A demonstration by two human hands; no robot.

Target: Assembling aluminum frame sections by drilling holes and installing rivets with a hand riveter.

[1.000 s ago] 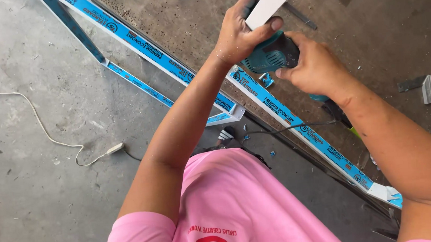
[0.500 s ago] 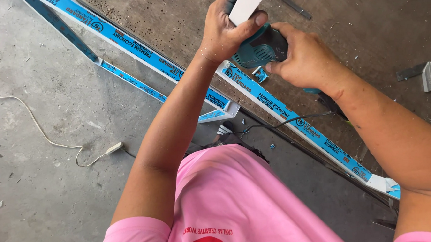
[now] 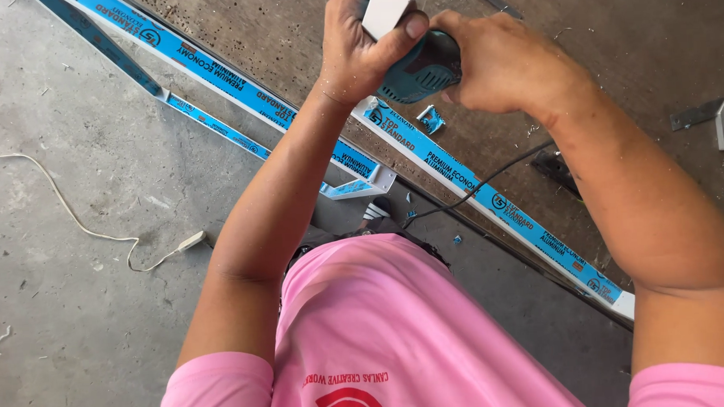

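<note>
The left hand [image 3: 363,49] grips a white strip [image 3: 387,3] and the right hand [image 3: 506,63] clasps a teal power tool [image 3: 423,69] just above the blue-taped frame bar [image 3: 475,190], apparently mid-work, so steadiness matters next.

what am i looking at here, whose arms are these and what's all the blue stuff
The view comes from a camera worn on a person's head, looking down past a pink shirt at their own two hands. The left hand grips a white flat piece. The right hand holds a teal power tool, whose black cord trails back toward the body. Beneath lie long metal strips wrapped in blue protective film on a brown workbench. A white cable lies on the grey concrete floor.
</note>
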